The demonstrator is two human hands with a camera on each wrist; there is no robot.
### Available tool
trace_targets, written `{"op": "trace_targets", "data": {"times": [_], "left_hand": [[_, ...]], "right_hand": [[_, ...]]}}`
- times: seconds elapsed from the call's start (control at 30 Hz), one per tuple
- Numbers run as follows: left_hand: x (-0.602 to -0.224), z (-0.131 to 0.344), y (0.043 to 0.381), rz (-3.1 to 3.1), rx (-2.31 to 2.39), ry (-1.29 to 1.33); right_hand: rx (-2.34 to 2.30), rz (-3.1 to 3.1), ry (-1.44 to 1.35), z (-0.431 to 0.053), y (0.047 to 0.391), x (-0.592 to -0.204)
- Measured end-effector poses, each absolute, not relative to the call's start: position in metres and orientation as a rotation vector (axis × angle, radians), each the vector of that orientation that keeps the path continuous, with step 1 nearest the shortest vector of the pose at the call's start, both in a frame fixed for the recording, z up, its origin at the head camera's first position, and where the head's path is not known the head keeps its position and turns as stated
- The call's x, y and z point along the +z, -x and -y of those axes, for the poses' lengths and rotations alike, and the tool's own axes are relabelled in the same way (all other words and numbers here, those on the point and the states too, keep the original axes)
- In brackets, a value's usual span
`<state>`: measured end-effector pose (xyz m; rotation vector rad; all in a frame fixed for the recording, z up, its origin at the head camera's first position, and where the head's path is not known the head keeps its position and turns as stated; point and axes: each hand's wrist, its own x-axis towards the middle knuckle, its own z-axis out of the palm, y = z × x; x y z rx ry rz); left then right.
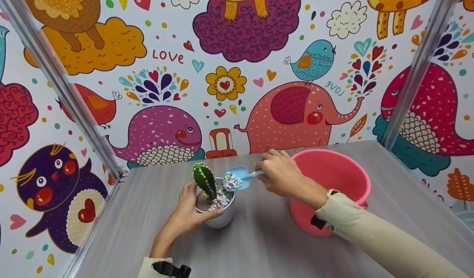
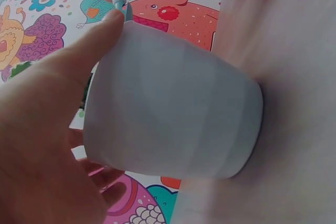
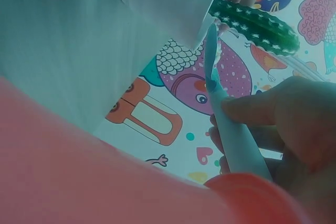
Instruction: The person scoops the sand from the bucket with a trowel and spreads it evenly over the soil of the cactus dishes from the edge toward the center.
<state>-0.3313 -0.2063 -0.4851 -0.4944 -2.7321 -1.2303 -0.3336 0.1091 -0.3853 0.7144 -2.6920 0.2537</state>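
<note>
Currently, the worktop (image 1: pixel 260 247) is bounded at the rear by a printed wall (image 1: pixel 225 116), with a grey post (image 1: pixel 68 85) rising on the left side and another on the right. The pot (image 1: pixel 223 221) stands upright on the worktop, left of the pink bucket (image 1: pixel 329 168) and well apart from it; a strip of surface separates the two, and more surface extends in front of the pot. In the head view the right sleeve (image 1: pixel 379 227) crosses in front of the bucket. The left hand (image 1: pixel 186 212) has its grip closed about the pot's rim, thumb on the near side, fingers at the left. The right hand (image 1: pixel 281 175) has its grip closed on the handle of a light-blue scoop (image 1: pixel 244 175), whose blade, carrying multicoloured pebbles (image 1: pixel 232 182), overlaps the pot's right rim; contact cannot be determined. The pot is pale, narrowing towards its base, with faint bands. Inside, a green cactus (image 1: pixel 204 180) with pale spine tufts leans slightly left; similar pebbles lie beside its base, and a brownish patch shows at the left.
</note>
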Motion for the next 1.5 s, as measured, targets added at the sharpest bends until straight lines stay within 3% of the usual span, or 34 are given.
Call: {"op": "trace_targets", "data": {"times": [1.5], "left_hand": [[-0.484,0.201,0.33,2.697,-1.348,0.449]], "right_hand": [[0.225,2.567,-0.686,-0.105,0.331,-0.392]]}}
